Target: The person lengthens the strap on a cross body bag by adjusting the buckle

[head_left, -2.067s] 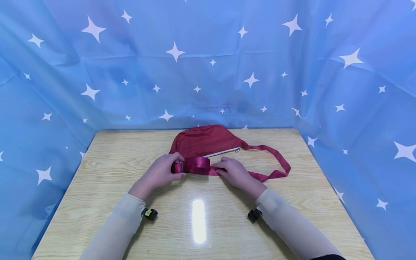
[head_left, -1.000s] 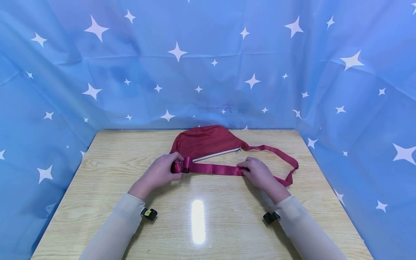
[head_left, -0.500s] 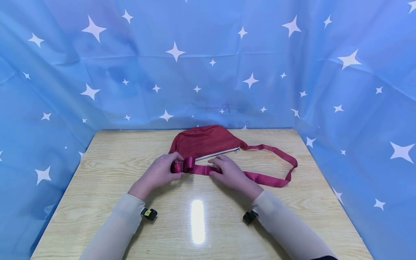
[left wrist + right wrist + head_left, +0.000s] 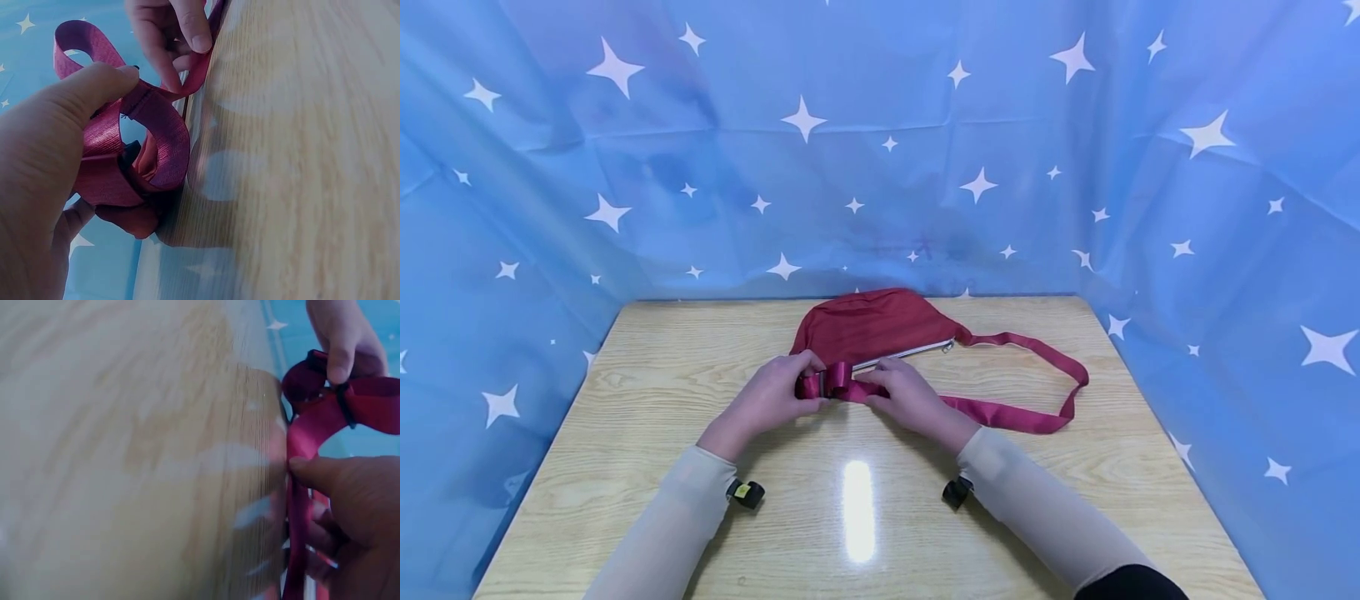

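A dark red waist bag (image 4: 876, 325) lies at the far middle of the table, its silver zipper (image 4: 902, 354) facing front. From its right corner the magenta strap (image 4: 1007, 416) loops round and back to the left. My left hand (image 4: 769, 396) grips the strap by the black slider buckle (image 4: 345, 406), where a small strap loop (image 4: 84, 40) stands up. Just to the right, my right hand (image 4: 910, 398) pinches the strap between thumb and fingers. In the right wrist view, the right thumb (image 4: 312, 472) presses on the band's near face.
The light wood table (image 4: 715, 533) carries a bright glare patch in front of the hands. A blue curtain (image 4: 880, 167) with white stars hangs behind and along both sides. Black wrist cameras (image 4: 748, 493) sit on both sleeves.
My right hand drew the strap out to the right, then came back left close to the buckle. The loop at the buckle shrank and the right-hand strap bend spread outward. My left hand stayed put.
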`<state>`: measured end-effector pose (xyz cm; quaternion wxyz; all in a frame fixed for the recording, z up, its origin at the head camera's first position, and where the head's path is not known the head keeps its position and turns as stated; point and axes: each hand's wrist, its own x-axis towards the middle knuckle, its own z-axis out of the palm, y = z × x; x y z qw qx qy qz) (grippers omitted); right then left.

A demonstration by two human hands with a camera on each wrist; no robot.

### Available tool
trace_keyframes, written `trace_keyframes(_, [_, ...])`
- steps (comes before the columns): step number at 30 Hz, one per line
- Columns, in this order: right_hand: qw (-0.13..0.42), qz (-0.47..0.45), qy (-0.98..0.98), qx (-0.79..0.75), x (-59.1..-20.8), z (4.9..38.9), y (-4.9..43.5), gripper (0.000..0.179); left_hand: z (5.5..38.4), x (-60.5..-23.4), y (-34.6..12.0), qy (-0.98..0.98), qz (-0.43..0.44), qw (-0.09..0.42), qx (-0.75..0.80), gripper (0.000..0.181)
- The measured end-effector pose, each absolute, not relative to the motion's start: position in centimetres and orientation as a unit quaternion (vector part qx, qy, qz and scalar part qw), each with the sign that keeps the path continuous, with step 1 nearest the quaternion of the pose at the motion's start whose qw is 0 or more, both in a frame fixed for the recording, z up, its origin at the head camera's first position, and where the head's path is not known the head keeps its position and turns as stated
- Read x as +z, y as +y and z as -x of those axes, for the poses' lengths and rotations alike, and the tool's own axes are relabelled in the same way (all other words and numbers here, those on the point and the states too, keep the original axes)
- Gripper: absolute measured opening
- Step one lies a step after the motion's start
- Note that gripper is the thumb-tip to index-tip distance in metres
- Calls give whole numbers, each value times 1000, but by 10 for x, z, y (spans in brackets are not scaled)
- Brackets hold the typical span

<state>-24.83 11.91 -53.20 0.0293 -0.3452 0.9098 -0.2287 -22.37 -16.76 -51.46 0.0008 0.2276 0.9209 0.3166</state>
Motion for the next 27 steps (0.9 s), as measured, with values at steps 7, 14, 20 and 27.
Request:
trace_keyframes(7, [32,353,904,-241,-529,246,125,40,224,-516,-168,921,-228,-2,317,49])
trace_keyframes(14, [19,347,908,-233,-527,246,145,38,224,-514,-168,920,-234,-9,314,49])
trace_keyframes(20, [7,343,909,-237,-525,245,167,38,224,-514,-169,920,-235,-6,314,48])
trace_keyframes(27, [8,328,912,-245,-525,244,188,39,224,-515,-169,920,-235,-5,314,48])
